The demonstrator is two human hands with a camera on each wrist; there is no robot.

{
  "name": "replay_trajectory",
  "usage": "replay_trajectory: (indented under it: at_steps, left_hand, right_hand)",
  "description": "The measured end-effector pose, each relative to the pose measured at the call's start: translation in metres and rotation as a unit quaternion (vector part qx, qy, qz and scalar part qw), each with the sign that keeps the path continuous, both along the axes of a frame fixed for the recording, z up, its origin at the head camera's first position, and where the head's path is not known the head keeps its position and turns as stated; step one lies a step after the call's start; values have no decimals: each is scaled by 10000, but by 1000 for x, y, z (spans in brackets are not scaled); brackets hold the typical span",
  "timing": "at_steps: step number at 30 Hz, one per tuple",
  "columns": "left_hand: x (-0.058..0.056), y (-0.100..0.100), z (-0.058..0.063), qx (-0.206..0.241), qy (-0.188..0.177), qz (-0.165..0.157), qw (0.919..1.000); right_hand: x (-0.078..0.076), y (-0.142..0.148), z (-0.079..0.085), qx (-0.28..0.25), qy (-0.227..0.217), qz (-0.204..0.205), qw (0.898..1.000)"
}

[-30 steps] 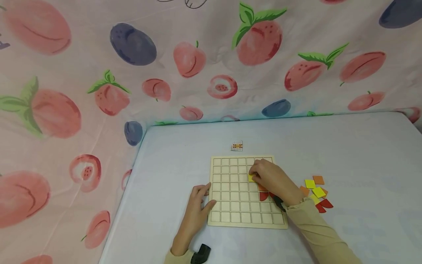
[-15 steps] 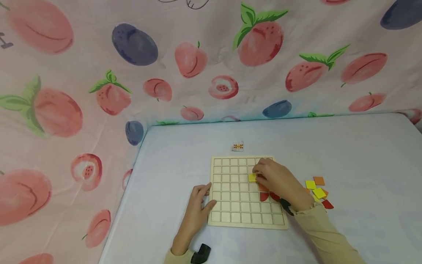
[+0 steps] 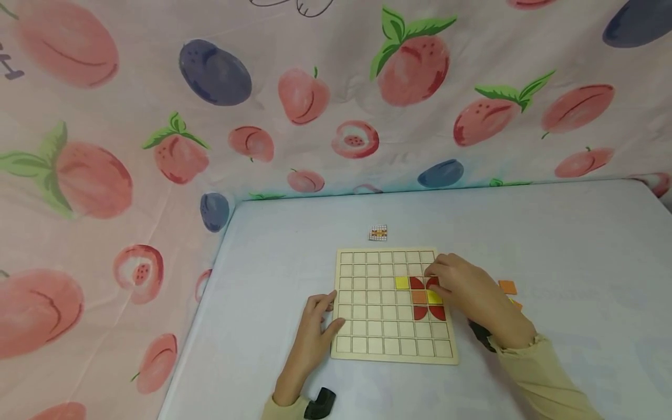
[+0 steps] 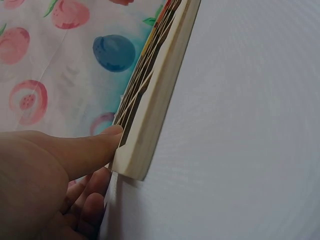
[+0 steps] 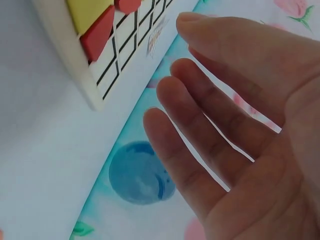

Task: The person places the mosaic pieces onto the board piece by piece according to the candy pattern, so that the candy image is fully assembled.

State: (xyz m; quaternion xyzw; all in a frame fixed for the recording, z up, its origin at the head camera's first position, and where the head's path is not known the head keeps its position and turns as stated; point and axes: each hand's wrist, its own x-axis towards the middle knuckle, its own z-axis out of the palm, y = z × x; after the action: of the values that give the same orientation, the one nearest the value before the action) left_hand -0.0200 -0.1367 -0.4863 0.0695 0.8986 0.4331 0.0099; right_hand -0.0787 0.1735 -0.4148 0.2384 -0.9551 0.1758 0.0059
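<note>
A pale wooden grid board lies on the table. My left hand holds its left edge, thumb laid on the rim and the other fingers bent beside it. On the board's right half, red rounded tiles sit in cells around an orange square tile and a yellow square tile. Another yellow tile lies farther left. My right hand hovers over the board's right edge, overlapping a red tile's right-hand neighbour. In the right wrist view its fingers are spread and hold nothing.
A small printed grid card lies behind the board. Loose orange tiles and others lie to the right, partly hidden by the right forearm. Fruit-patterned cloth hangs behind and left of the white table.
My right hand has moved right from the board's middle cells, uncovering the red tiles, the orange tile and a yellow tile. The left hand has stayed at the left edge.
</note>
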Motion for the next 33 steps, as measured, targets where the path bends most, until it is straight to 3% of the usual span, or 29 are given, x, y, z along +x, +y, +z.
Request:
replay_trajectory:
  at_steps: [7,17,24,33]
  left_hand:
    - [-1,0,0,-38,-9,-26,10000]
    - [-1,0,-1,-31,5,-3,10000]
    - [0,0,-1,28,6,21,10000]
    - [0,0,-1,12,-6,3,10000]
  right_hand:
    - [6,17,3,-5,127,-14,9999]
    - [16,37,0,153,-202,-279,9993]
    - [23,53,-1,334,-710,-588,9952]
    - [31,70,-11,355,-727,-658,9945]
